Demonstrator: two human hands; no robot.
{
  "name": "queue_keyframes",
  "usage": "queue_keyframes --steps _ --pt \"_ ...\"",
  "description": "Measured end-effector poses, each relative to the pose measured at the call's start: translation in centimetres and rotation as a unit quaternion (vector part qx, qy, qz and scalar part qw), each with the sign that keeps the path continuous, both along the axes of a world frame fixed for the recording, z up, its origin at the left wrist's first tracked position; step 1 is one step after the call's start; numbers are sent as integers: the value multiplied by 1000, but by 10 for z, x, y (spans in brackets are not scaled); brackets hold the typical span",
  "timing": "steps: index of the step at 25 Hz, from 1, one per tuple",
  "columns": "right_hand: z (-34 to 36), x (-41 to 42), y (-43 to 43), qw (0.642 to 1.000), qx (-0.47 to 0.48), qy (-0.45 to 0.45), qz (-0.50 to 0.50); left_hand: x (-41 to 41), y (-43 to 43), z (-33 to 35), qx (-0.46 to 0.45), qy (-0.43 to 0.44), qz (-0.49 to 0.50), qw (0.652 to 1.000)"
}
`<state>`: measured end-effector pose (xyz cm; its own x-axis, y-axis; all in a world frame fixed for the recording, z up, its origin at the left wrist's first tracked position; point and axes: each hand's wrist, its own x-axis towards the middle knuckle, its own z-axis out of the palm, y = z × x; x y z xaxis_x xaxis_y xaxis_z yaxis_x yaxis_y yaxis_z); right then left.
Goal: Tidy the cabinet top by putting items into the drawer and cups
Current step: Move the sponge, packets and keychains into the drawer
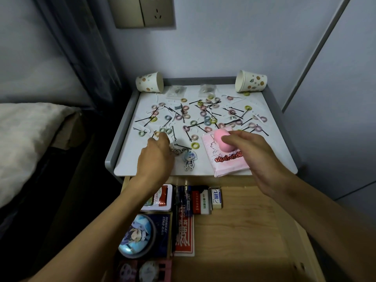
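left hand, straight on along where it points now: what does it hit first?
Likely the green hair ties just beyond the left hand, which points toward the back of the cabinet top. Its height above the surface is unclear, so it might pass over them.

Not much of the person to go on, honestly, just two arms coming in from the near side. The left hand [156, 157] and the right hand [250, 147] are both bare, and so are the wrists. The left forearm [97, 231] and the right forearm [325, 210] are bare too, right down to where the view cuts off. The wide lens makes them look thicker toward the bottom corners. The fingers [234, 137] look slim. Knuckle ridges show on the back of the left hand. Nails are too small to make out.
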<state>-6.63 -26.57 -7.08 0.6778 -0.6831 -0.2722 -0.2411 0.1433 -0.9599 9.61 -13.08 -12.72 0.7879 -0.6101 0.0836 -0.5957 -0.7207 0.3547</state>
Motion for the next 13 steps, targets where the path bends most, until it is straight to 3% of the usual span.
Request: queue_keyframes --steps 3,6,13 --pt "1 -2 -2 1000 -4 0 -5 1 -2 4 -117 92 20 989" --pt "0 -3 -4 1000 7 1 -10 -8 -8 10 -190 217 41 956" --pt "-6 -8 -10 999 25 23 -21 -19 -25 -4 -135 164 19 977"
